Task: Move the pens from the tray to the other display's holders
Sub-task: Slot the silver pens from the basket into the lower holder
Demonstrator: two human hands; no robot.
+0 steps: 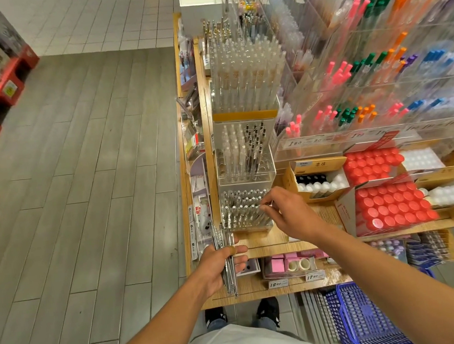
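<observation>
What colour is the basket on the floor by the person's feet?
The basket is blue, with a mesh of small holes. The head view shows it, low on the right.

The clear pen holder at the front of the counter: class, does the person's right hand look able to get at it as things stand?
Probably yes. The right hand is already over the clear pen holder, fingertips at its pen tops, nothing between them. The left hand only holds a bundle of pens, off to the side.
</observation>
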